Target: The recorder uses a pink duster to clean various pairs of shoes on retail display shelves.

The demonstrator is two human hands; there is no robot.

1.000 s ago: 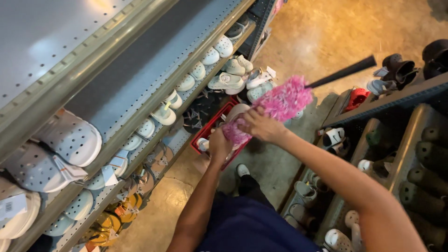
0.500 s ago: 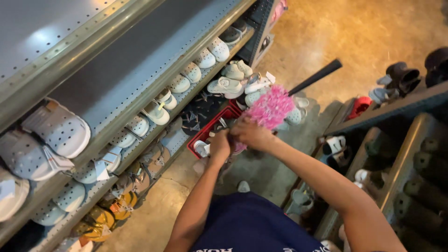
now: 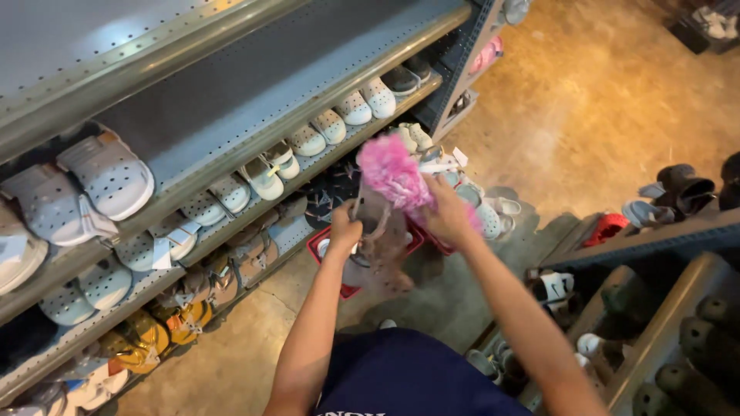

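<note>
Together, both hands grip a pink duster (image 3: 393, 171) (fluffy).

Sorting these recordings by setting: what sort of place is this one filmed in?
Most likely a shoe shop aisle. Long metal shelves hold rows of white clogs and sandals, another rack of shoes stands opposite, and the person's hands hold a pink duster over a red basket of footwear.

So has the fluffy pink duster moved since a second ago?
Yes: the fluffy pink duster has swung left, towards the grey metal shelf of pale clogs.
</note>
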